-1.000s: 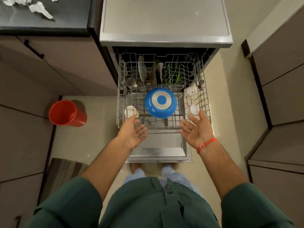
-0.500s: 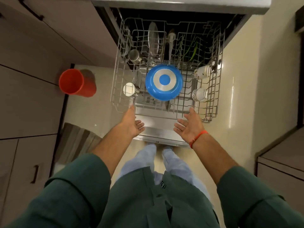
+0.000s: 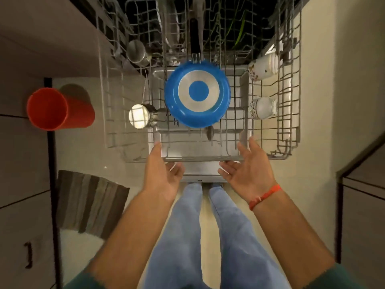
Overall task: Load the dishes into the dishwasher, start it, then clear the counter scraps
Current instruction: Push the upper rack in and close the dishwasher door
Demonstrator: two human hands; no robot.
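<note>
The wire dishwasher rack (image 3: 204, 157) is pulled out over the open door. An upturned blue pan (image 3: 197, 93) with a black handle lies in its middle. Two steel cups (image 3: 139, 116) sit on the left and two white patterned cups (image 3: 263, 107) on the right. A plate and utensils stand at the back. My left hand (image 3: 162, 176) is at the rack's front rail, fingers relaxed, thumb against the wire. My right hand (image 3: 245, 170) is palm up with spread fingers under the same rail. Neither hand holds anything.
A red bin (image 3: 54, 109) stands on the floor to the left of the rack. A striped mat (image 3: 89, 203) lies beside my legs. Cabinet fronts line both sides, with a handle (image 3: 29, 255) low on the left.
My head has dipped lower and closer to the rack, so the counter has left the view. Both hands have dropped from cup level to the rack's front rail.
</note>
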